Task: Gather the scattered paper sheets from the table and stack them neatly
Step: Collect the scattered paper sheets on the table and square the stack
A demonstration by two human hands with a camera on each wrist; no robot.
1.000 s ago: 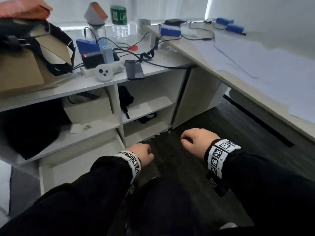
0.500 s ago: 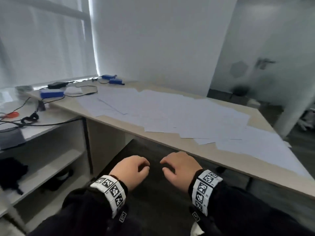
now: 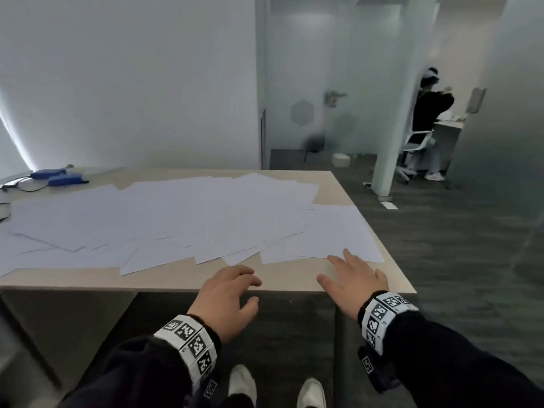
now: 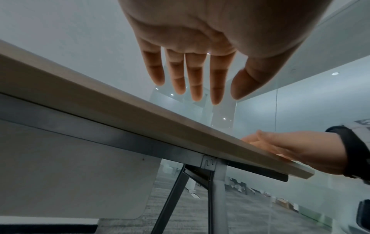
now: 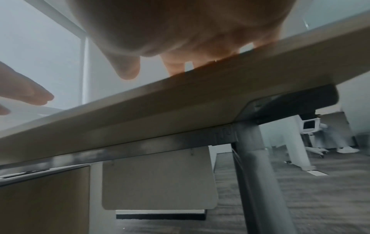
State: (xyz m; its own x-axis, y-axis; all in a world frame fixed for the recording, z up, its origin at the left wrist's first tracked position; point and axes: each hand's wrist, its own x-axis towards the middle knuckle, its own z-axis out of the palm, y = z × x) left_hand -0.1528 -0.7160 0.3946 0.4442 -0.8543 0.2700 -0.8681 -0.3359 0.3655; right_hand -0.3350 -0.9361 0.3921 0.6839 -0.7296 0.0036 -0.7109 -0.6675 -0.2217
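Observation:
Several white paper sheets [image 3: 182, 219] lie scattered and overlapping across the beige table [image 3: 164, 279]. My left hand [image 3: 235, 290] hovers over the table's front edge with relaxed, slightly bent fingers and holds nothing; in the left wrist view its fingers [image 4: 197, 82] point straight out above the edge. My right hand [image 3: 348, 275] is spread flat, low over the front right corner. Its fingertips reach the near edge of the rightmost sheet [image 3: 338, 234]. In the left wrist view the right hand [image 4: 290, 147] seems to rest on the tabletop.
Two blue devices with cables [image 3: 59, 178] sit at the table's far left. A metal table leg [image 5: 258, 174] stands under the right corner. Behind the table on the right are a white pillar [image 3: 391, 113] and a person [image 3: 429, 113] at another desk. My white shoes [image 3: 244, 384] stand on grey carpet.
The view has swung from the side shelves to the paper-covered table. Both hands have uncurled from loose fists and moved up and forward over the table's front edge, the right one reaching the nearest sheet.

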